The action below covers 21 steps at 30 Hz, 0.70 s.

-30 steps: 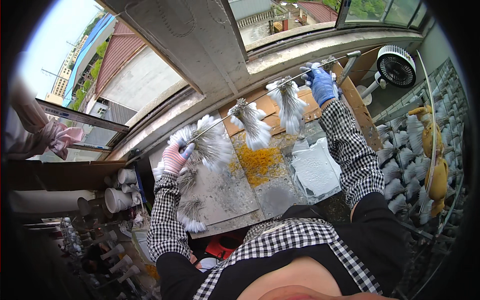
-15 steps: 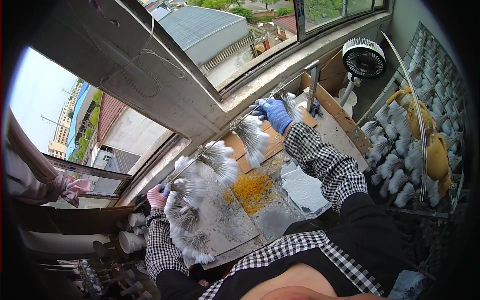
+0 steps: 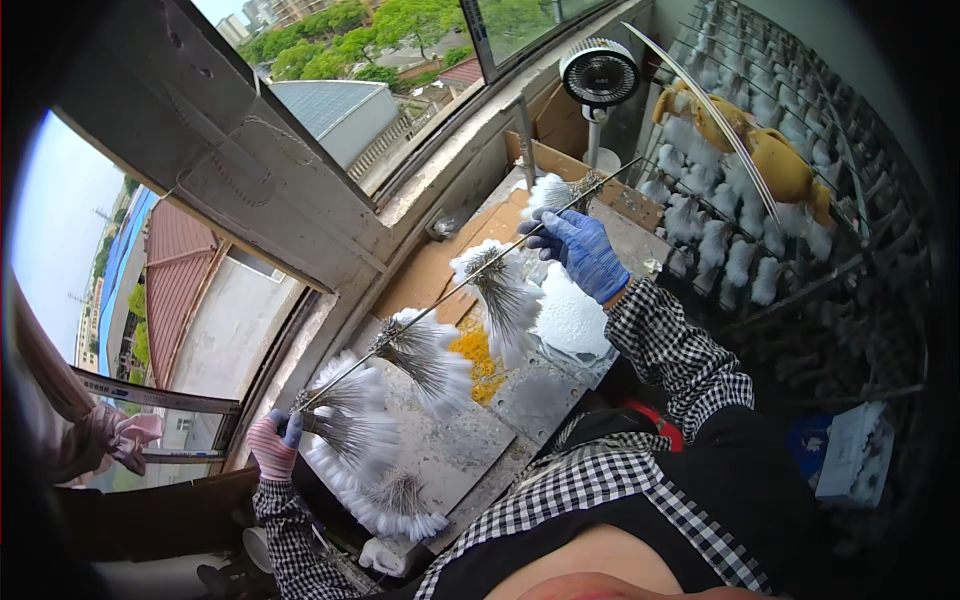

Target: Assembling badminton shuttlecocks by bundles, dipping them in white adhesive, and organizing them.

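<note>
While the left hand (image 3: 272, 445) in a striped glove closes on one end and the blue-gloved right hand (image 3: 583, 250) pinches the other, a thin rod (image 3: 440, 297) strung with white feather tufts (image 3: 505, 290) spans the counter (image 3: 455, 455) from 8 to 1 o'clock. Judged light, springy and fragile; grip the bare rod ends, never the tufts. Desk fan (image 3: 598, 75) at 1 o'clock.

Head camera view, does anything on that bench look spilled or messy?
Yes. A patch of yellow powder lies loose on the metal sheet, under the rod of white feather bundles held between the left hand and right hand. It spreads unevenly, like a spill.
</note>
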Each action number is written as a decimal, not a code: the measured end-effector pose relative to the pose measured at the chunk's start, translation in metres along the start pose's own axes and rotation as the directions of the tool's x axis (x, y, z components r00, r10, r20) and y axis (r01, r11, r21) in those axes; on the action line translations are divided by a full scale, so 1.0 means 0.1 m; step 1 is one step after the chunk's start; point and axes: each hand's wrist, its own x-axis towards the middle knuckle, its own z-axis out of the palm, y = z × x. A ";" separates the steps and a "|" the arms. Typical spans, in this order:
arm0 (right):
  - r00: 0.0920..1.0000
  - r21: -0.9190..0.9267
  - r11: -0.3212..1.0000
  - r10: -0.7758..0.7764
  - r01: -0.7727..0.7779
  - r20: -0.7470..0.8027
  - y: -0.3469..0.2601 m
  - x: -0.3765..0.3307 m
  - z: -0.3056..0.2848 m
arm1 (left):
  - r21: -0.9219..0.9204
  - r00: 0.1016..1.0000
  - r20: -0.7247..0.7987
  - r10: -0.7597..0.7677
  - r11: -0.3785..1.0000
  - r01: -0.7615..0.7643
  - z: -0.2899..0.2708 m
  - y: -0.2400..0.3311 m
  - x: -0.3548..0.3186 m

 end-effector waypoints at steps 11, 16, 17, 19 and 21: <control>0.756 -0.138 0.929 -0.360 0.343 -0.547 -0.90 -2.06 -1.06 | -0.357 0.849 0.075 0.522 0.810 -0.466 0.66 1.48 1.56; 0.566 -0.169 0.833 -0.491 0.526 -0.662 -0.97 -3.01 -1.77 | -0.395 0.653 0.030 0.757 0.609 -0.688 1.05 2.91 1.97; 0.511 -0.162 0.829 -0.471 0.536 -0.720 -1.02 -3.18 -1.82 | -0.402 0.624 0.041 0.780 0.585 -0.704 1.08 3.20 2.01; 0.411 -0.167 0.786 -0.477 0.596 -0.777 -1.09 -3.58 -2.06 | -0.445 0.554 0.068 0.830 0.522 -0.727 1.28 3.79 2.06; 0.354 -0.213 0.714 -0.555 0.667 -0.753 -1.05 -3.98 -2.39 | -0.485 0.451 0.065 0.890 0.423 -0.765 1.57 4.35 2.12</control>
